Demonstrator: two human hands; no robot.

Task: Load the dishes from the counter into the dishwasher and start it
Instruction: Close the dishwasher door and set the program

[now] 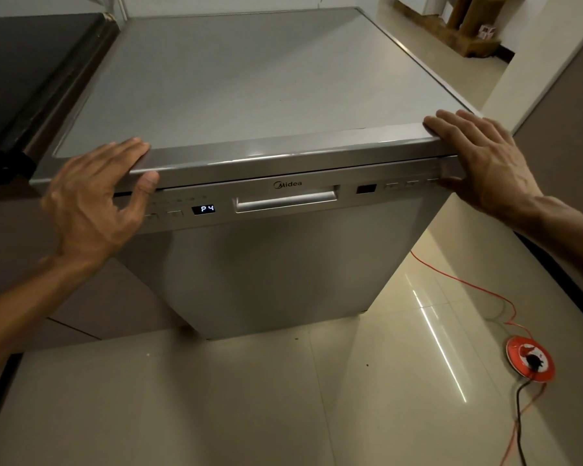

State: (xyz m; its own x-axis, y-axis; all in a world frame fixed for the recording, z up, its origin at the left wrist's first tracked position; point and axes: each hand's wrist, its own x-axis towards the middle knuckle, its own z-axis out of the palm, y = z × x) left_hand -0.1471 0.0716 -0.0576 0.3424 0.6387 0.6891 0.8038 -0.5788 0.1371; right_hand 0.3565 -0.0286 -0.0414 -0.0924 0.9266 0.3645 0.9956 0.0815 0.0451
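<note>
A silver freestanding dishwasher [266, 257] stands in front of me with its door closed. Its control strip has a recessed handle [286, 200] in the middle and a lit display [203, 209] reading P4. My left hand [95, 203] rests on the top front left corner, fingers flat on the lid and thumb against the panel beside the left buttons. My right hand [482, 163] lies on the top front right corner, fingers straight over the lid and thumb on the right end of the panel. No dishes are in view.
A dark counter [24, 72] adjoins the dishwasher on the left, with brown cabinet fronts [91, 297] below. On the glossy tiled floor at the right lies a red extension reel [530, 361] with an orange cable [468, 284] and a black plug lead. Wooden furniture [451, 25] stands at the far back.
</note>
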